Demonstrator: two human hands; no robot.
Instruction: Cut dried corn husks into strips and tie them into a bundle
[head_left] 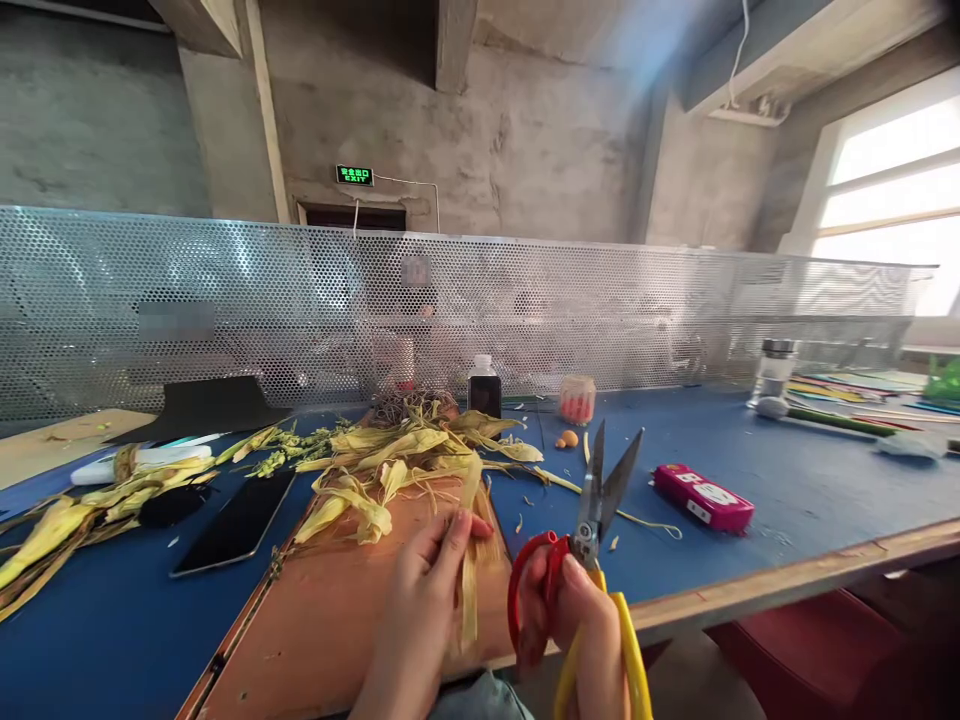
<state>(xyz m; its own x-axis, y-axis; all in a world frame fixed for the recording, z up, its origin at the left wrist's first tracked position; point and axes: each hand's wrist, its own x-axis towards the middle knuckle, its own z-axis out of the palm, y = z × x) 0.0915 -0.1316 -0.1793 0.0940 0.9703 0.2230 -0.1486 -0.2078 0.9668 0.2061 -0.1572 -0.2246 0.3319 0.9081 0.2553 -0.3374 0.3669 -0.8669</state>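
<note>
**Scissors open, husk strip pinched at the board's near edge**

Your right hand (581, 625) is closed through the handles of the scissors (592, 540), one loop red and one yellow, and the blades stand apart in a V pointing up and away from you. Held that way, the edges are clear of your other hand and of the material, over the blue table (787, 490) just right of the board.

Your left hand (424, 600) is pinching a narrow husk strip (471, 580) between thumb and fingers. The strip hangs straight down past the fingers over the brown board (330, 620), so its length is free and taut enough to see; it looks pale yellow, dry, flat and fibrous, with a ragged lower end.

Just beyond your fingers the strip runs up into the pile of husks (390, 460), a loose heap of curled yellow leaves, some knotted, spread across the far half of the board. More husks (67, 520) lie well off to the left on the table, near a dark phone (236, 525) lying flat beside the board.

To the right, a pink case (703, 497) lies apart from the scissors. Farther back stand a dark bottle (484, 388) and a small pink cup (577, 400), close to the perforated metal screen (225, 300) along the table's far edge.
</note>
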